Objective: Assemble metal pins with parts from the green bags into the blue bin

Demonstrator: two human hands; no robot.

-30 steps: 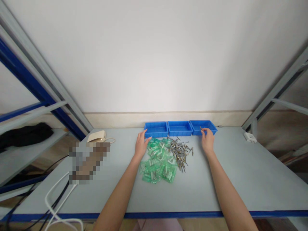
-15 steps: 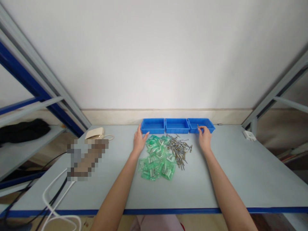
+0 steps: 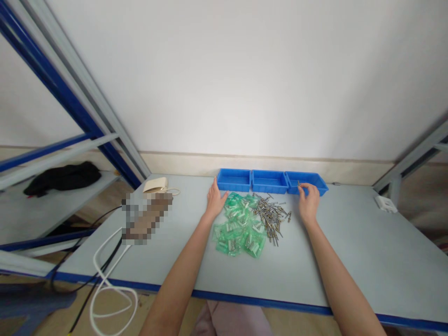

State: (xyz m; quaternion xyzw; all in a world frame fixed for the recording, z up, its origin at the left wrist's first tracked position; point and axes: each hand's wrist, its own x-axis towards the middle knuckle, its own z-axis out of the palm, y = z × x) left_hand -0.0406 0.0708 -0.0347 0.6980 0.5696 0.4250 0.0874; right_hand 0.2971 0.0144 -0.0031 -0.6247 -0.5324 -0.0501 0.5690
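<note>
Three blue bins stand in a row by the wall: a left bin (image 3: 234, 187), a middle bin (image 3: 269, 189) and a right bin (image 3: 315, 190). My left hand (image 3: 214, 201) is open, fingers and thumb apart, at the left bin's front left corner; whether it touches the bin I cannot tell. My right hand (image 3: 308, 203) pinches a small metal screw (image 3: 298, 183) at the right bin's front edge. Between my hands lie green plastic packets (image 3: 236, 242) with metal parts inside. Beside them is a loose pile of thin metal screws (image 3: 271, 215), some with brass-coloured parts.
A cream-coloured device (image 3: 156, 185) with a cord sits at the table's left, near a pixelated patch. White cable (image 3: 96, 261) hangs over the front edge. A white adapter (image 3: 385, 204) rests at the far right. Metal frame posts rise on both sides.
The camera view has tilted and shifted, so the whole scene sits farther right. Both hands keep about the same places by the bins, the right one still pinching the screw.
</note>
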